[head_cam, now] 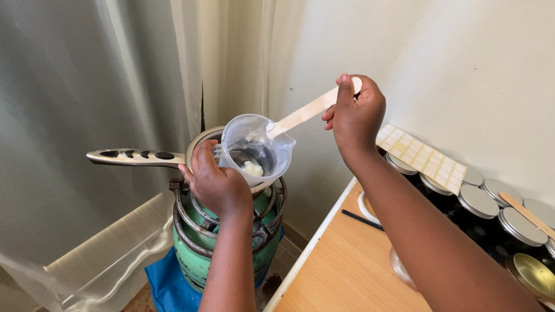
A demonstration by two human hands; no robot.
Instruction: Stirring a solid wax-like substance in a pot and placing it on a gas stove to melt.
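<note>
Centre of the frame: we log a clear plastic jug (257, 147), held tilted over a pan (199, 138) whose long metal handle (136, 156) runs out to the left. The pan sits on a green gas cylinder burner (231, 222), with a blue cloth (167, 286) at its foot in the lower centre. We note the left hand (217, 185) with its grip clamped on the jug's handle side, fingers wrapped round from below left. A small pale lump (253, 168) lies at the jug's bottom. The right hand (355, 112), upper centre-right, has its grip pinched shut on the top end of a flat wooden stick (303, 112). The stick's long axis slants from upper right down to lower left, its lower end inside the jug mouth, touching the inner wall above the lump. So the lump lies down and left of the right grip, along the stick's line, and just right of the left hand, which is the nearer. Lower right: a wooden counter (341, 266) bearing a black pen (361, 220), a sheet of pale labels (422, 159) and rows of dark jars with silver lids (480, 201); one gold lid (532, 274) sits near the edge. A curtain (87, 86) fills the left of the frame.
</note>
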